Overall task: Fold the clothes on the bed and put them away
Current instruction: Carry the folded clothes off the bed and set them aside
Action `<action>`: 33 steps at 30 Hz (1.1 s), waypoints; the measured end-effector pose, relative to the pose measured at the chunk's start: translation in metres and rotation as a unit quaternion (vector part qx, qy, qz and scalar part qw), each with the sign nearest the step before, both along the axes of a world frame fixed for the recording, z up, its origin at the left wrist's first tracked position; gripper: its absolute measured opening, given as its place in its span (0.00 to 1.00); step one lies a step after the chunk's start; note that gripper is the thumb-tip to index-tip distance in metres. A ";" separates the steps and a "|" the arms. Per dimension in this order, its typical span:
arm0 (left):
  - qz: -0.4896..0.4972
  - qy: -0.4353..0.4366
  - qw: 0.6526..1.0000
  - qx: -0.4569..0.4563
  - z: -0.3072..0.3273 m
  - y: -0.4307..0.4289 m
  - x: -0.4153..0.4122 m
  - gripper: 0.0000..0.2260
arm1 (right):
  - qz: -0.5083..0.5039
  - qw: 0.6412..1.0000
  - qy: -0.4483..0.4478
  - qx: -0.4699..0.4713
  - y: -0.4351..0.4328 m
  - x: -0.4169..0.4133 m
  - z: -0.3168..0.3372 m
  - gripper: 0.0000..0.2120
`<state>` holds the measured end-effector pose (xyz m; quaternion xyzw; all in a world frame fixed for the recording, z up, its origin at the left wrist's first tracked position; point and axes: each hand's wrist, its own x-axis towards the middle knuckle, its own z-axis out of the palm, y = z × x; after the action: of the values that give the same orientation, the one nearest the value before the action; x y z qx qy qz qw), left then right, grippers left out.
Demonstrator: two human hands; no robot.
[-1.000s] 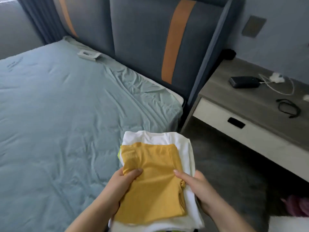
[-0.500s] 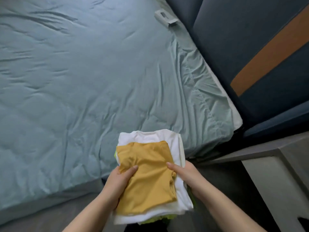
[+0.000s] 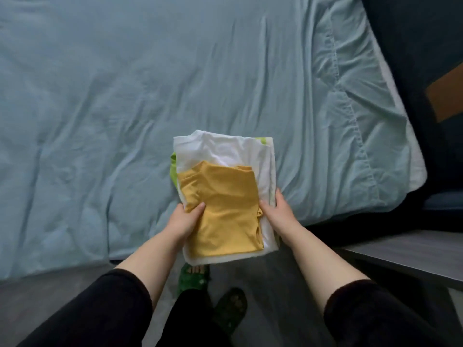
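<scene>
Stack of folded clothes (image 3: 225,154), yellow piece (image 3: 220,211) on top of white with a green edge below, is held at the near edge of the bed (image 3: 112,96). Left hand (image 3: 185,219) and right hand (image 3: 276,214) each grip a side, thumbs on top. Since a second ago the view has swung off the bedside table (image 3: 413,254) down onto the sheet, grips unchanged; I judge folding done and putting away begun.

Green slippers (image 3: 193,281) on grey floor (image 3: 50,294); grey nightstand (image 3: 413,251) near dark headboard (image 3: 413,33).
</scene>
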<state>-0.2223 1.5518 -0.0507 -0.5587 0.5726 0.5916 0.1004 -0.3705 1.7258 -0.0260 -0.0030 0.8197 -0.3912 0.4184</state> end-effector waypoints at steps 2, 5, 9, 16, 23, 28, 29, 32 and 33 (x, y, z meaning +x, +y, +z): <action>0.003 0.011 1.000 -0.003 -0.008 0.004 0.011 0.18 | 0.001 0.999 0.029 0.018 0.004 0.004 -0.007 0.29; -0.010 0.018 1.000 -0.005 -0.002 0.012 0.032 0.16 | 0.015 0.998 0.056 0.028 0.010 0.018 -0.006 0.34; -0.068 0.013 0.998 -0.006 0.005 0.031 0.044 0.14 | 0.117 0.987 0.067 0.092 0.014 0.036 -0.006 0.40; -0.171 -0.144 0.948 -0.225 0.022 0.031 0.029 0.39 | 0.237 0.899 0.253 0.267 -0.012 0.040 0.010 0.41; -0.600 -0.094 0.755 -0.246 0.010 0.002 0.020 0.54 | 0.560 0.720 0.294 0.286 -0.009 0.053 0.007 0.32; -0.557 -0.055 0.785 -0.265 0.059 -0.014 0.039 0.43 | 0.414 0.855 0.240 0.201 -0.026 0.058 0.062 0.24; -0.530 -0.053 0.804 -0.262 0.076 -0.017 0.051 0.39 | 0.367 0.889 0.191 0.196 -0.027 0.063 0.080 0.21; -0.479 -0.068 0.844 -0.230 0.128 -0.022 0.098 0.29 | 0.309 0.932 0.054 0.181 -0.024 0.086 0.127 0.13; -0.472 -0.068 0.848 -0.230 0.143 -0.020 0.114 0.26 | 0.310 0.934 0.035 0.176 -0.024 0.095 0.140 0.12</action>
<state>-0.1086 1.5315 0.0927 -0.2666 0.8787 0.2850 0.2751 -0.2760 1.7022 0.1139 -0.1972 0.8478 -0.0915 0.4837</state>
